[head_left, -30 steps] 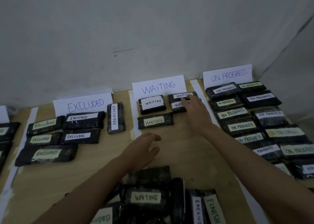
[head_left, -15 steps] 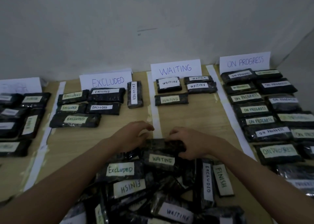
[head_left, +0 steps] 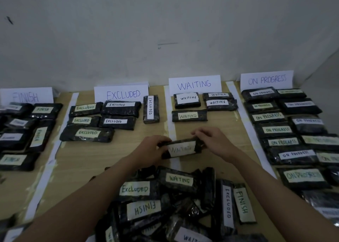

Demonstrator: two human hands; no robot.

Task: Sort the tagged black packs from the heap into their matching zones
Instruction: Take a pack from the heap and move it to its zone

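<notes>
A black pack tagged WAITING (head_left: 180, 148) is held above the table between both hands. My left hand (head_left: 152, 150) grips its left end and my right hand (head_left: 213, 142) pinches its right end. It hovers just in front of the WAITING zone, over the white tape strip (head_left: 171, 128). The heap of tagged packs (head_left: 176, 201) lies at the near edge, with WAITING, EXCLUDED and FINISH tags showing. The WAITING sign (head_left: 194, 84) stands at the back with several packs (head_left: 189, 116) laid before it.
The EXCLUDED sign (head_left: 122, 94) and its packs (head_left: 88, 133) lie left of centre. The FINISH sign (head_left: 26, 96) and packs fill the far left. The ON PROGRESS sign (head_left: 266, 79) tops a crowded right zone (head_left: 275, 129). A wall closes off the back.
My right hand came back from the WAITING zone to the heap. Both hands took hold of a WAITING pack there and lifted it forward off the heap.
</notes>
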